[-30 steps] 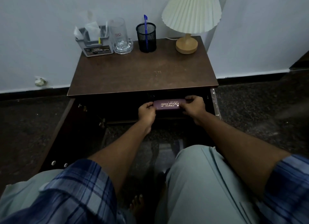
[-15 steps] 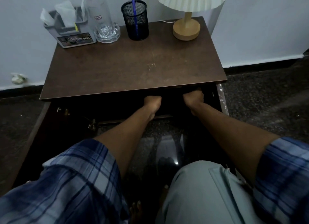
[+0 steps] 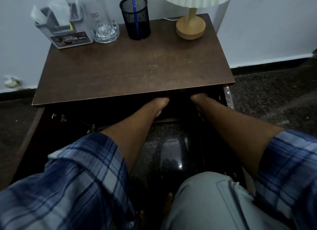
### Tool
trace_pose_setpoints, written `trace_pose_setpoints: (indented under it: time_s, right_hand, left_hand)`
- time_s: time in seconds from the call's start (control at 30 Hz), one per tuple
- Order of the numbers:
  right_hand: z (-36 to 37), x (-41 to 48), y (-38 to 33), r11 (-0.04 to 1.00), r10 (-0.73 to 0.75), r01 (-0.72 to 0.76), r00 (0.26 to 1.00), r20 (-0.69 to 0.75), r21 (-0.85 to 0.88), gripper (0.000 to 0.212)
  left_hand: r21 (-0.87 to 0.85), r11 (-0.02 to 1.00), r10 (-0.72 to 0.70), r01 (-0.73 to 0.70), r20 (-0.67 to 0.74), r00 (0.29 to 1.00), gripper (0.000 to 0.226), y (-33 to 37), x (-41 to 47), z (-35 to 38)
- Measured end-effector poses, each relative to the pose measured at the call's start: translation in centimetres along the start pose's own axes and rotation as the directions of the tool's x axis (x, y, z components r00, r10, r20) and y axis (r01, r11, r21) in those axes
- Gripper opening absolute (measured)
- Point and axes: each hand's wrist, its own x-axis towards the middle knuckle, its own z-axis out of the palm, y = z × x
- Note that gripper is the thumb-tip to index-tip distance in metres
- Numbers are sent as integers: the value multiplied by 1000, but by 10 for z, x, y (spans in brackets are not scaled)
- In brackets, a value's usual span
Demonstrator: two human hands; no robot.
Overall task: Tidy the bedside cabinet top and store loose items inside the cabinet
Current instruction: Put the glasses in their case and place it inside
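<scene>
Fingers of both hands vanish under the cabinet top point(image 3: 130, 70), grip impossible to tell; left hand point(image 3: 160, 101) and right hand point(image 3: 197, 98) reach inside. Top nearly cleared: organiser point(image 3: 68, 35), glass mug point(image 3: 104, 29), pen cup point(image 3: 135, 18), lamp point(image 3: 190, 28) lined along the back.

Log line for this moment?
both hands reaching inside cabinet | left hand and right hand half hidden under cabinet top | grip unseen
</scene>
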Motion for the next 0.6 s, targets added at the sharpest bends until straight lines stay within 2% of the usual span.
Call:
trace_pose_setpoints:
  time_s: [0.13,0.2,0.33,0.47,0.6]
  right_hand:
    - [3,-14,-4,991,-122,121,992,-10,-63,50]
    - [4,-23,-3,983,-174,170,982,-68,-70,50]
    - [4,-40,7,979,-151,175,965,-216,102,42]
    - [2,-69,11,980,-162,180,969,-188,86,39]
    - [-4,-103,8,959,-272,281,950,-153,41,37]
  left_hand:
    - [-2,999,51,-51,-27,998,38,-1,-10,1]
    - [60,997,60,-53,-113,992,38,-4,-11,-2]
    - [105,994,27,-6,-197,980,26,-15,-24,-14]
    - [219,975,73,-32,-184,980,25,-24,-56,-44]
    - [351,935,129,-55,-192,973,25,-15,-96,-92]
